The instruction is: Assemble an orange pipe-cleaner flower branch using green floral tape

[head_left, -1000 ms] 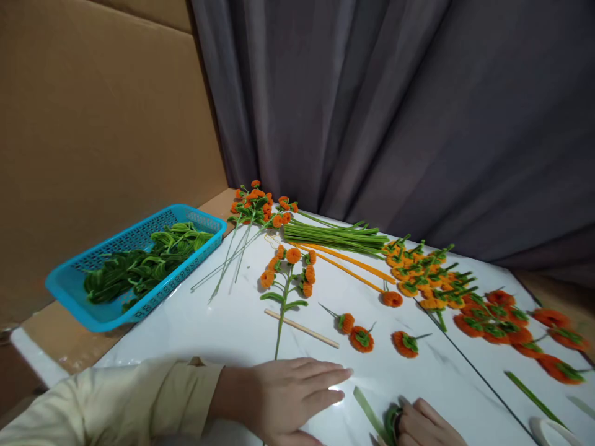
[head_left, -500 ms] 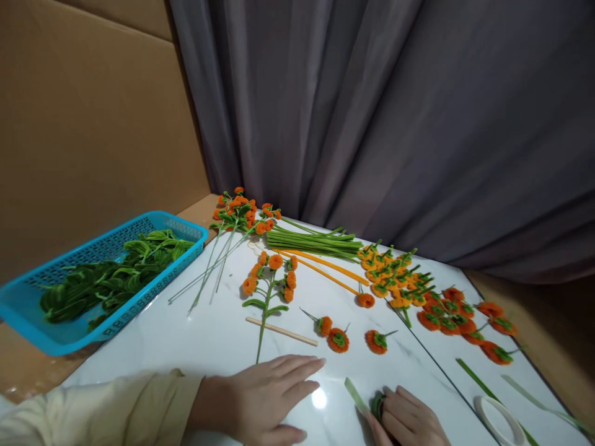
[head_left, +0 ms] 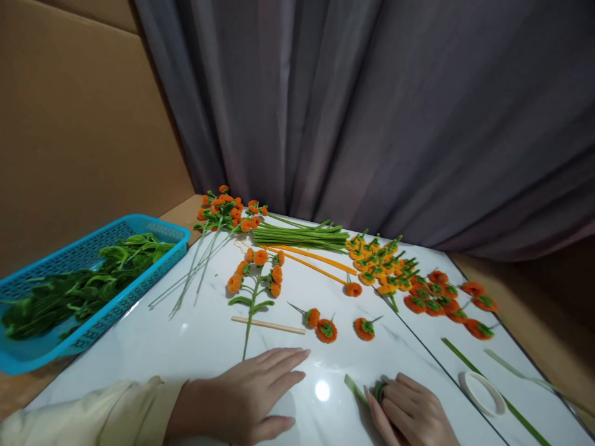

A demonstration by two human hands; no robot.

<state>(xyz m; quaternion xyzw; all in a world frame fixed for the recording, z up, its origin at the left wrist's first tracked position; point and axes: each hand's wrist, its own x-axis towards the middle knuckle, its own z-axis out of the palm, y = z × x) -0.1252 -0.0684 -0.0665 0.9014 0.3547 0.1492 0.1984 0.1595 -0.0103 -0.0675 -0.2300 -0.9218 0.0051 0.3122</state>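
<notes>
My left hand (head_left: pixel 246 393) lies flat on the white marbled table with its fingers spread and nothing in it. Just beyond its fingertips is a flower stem (head_left: pixel 253 303) with several orange pipe-cleaner blossoms and green leaves, lying across a thin wooden stick (head_left: pixel 268 325). At the lower right, my right hand (head_left: pixel 416 412) is curled closed. A flat strip of pale green tape (head_left: pixel 354 389) sticks out from its thumb side. Against the fingers sits a small dark green piece (head_left: pixel 379 390), mostly hidden. Three loose orange flower heads, one of them a round bloom (head_left: pixel 326 331), rest beyond the hands.
A blue basket (head_left: pixel 183 241) of green leaves stands on the left. Finished flower stems (head_left: pixel 223 210), green pipe cleaners (head_left: pixel 300 236), yellow flower heads (head_left: pixel 381 263) and more orange heads (head_left: pixel 439 294) line the back. A white tape ring (head_left: pixel 483 393) lies at right, before a grey curtain (head_left: pixel 325 111).
The view has shifted, so things on the table appear farther left and the tape ring shows more fully. Both hands keep much the same pose.
</notes>
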